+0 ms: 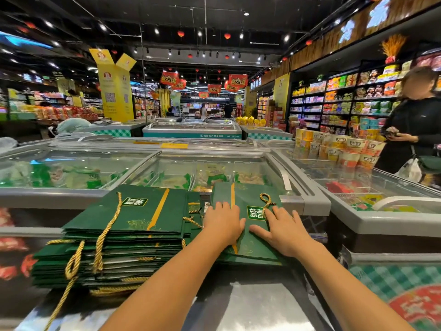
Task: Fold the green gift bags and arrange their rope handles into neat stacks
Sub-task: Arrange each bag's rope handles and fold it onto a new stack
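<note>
A dark green paper gift bag (248, 194) lies folded flat on a thin pile of like bags, on the work surface just in front of the grey rim of a glass-topped chest freezer (307, 201). A gold-orange stripe (232, 194) runs down its length, a darker label (254, 212) with pale characters sits near its middle, and faint gold line drawing shows at the near end. Its twisted gold rope handle (266, 201) lies looped on the face of the bag, above the label. Both hands are spread flat on it with fingers straight, grasping nothing: the left hand (223, 223) presses down over the stripe, and the right hand (284, 231) presses beside the label, its fingertips at the lower end of the rope. Just to the left stands a much taller stack of folded green bags (133, 249) of the same design, with gold rope handles (106, 231) trailing over its top and down its near edge. At right are stacked instant noodle cups (353, 149) and a person in dark clothes (415, 120).
</note>
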Motion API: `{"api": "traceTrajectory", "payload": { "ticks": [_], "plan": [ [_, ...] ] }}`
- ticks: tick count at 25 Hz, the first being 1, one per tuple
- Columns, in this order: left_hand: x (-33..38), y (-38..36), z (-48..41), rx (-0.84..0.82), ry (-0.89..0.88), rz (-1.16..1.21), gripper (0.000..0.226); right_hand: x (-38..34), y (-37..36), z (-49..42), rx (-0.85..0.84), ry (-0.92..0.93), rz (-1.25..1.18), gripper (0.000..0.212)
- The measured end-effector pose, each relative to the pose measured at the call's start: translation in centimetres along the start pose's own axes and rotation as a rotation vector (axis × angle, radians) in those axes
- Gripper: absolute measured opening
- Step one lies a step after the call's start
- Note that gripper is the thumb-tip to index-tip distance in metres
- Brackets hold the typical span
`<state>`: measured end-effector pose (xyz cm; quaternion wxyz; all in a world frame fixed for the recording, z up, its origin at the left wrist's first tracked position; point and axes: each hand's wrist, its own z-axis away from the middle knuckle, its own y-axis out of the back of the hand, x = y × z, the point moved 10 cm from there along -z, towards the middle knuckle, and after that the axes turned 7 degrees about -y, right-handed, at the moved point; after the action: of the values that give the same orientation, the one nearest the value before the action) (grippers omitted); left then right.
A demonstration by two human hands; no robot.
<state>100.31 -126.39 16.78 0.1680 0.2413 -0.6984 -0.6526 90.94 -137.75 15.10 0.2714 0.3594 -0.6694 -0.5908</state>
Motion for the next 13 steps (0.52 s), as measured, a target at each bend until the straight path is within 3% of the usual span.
{"api": "traceTrajectory", "payload": {
  "ticks": [2,4,6,8,10,13],
  "plan": [
    [-0.7,3.3,1.7,0.097,-0.023,-0.004,0.036,-1.0,3.2,0.9,0.23,0.065,0.058,0.103],
    [-3.2,6.7,4.3,0.226,-0.026,0.038,0.027,-2.8,6.0,2.3,0.43,0.146,-0.017,0.073],
    [-7.9,9.0,7.6,0.321,0.038,0.061,0.025,-5.6,7.7,3.6,0.51,0.229,-0.189,0.044],
    [-14.0,9.9,11.0,0.352,0.162,0.096,0.027,-9.8,8.2,4.3,0.413,0.291,-0.391,0.032],
    [-19.8,9.8,14.4,0.374,0.317,0.129,0.032,-14.0,7.4,4.6,0.225,0.289,-0.572,0.033],
    [-25.6,8.7,18.8,0.34,0.536,0.101,0.048,-18.1,5.8,4.9,0.097,0.195,-0.561,0.057]
  ]
}}
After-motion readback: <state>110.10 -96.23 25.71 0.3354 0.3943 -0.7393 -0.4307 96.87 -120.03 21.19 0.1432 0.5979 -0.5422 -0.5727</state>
